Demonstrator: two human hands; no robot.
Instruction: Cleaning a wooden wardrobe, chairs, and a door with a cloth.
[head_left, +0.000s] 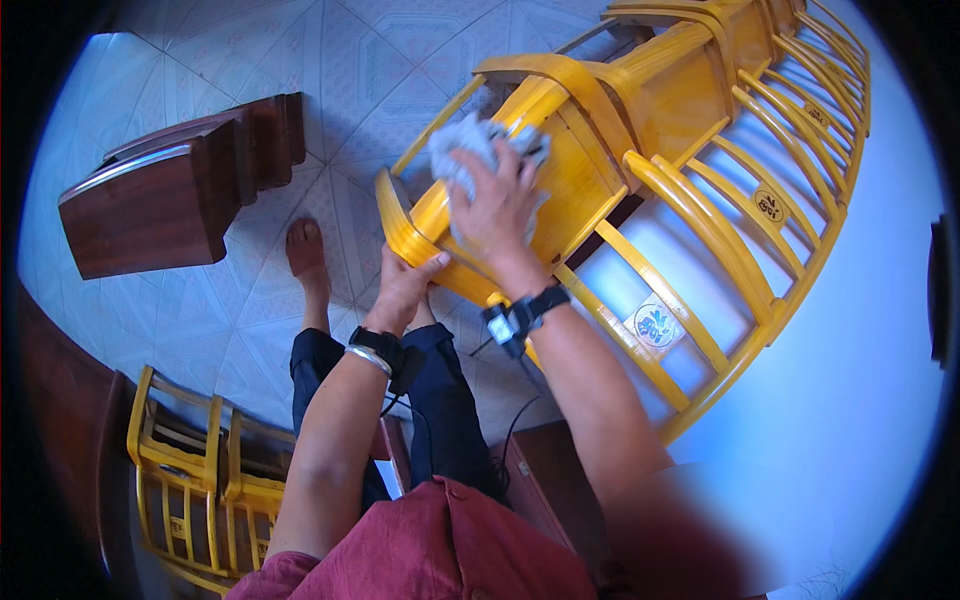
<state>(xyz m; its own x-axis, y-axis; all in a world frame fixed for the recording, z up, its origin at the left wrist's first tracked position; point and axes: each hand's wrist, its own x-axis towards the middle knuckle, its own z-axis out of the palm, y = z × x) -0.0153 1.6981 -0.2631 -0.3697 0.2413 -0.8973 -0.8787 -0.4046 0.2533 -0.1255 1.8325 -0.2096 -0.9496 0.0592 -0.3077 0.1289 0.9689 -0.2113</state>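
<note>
Before me stands a yellow wooden chair (577, 150), nearest in a row of similar chairs. My right hand (495, 202) presses a crumpled grey cloth (452, 146) against the chair's glossy seat; both look slightly blurred. My left hand (409, 285) clasps the near front corner of the same chair, thumb on top and fingers partly hidden underneath. The slatted backrest (660, 326) of this chair carries a round printed emblem and lies to the right of my right forearm. Each wrist wears a black strap with a small device.
Left of the chair, a dark brown wooden furniture piece (142, 210) rests on the tiled floor (262, 300). More yellow chairs (180, 465) stand at lower left beside a dark wooden edge (60, 420). A brown wooden box (559, 480) is near my legs. Cables hang by my wrists.
</note>
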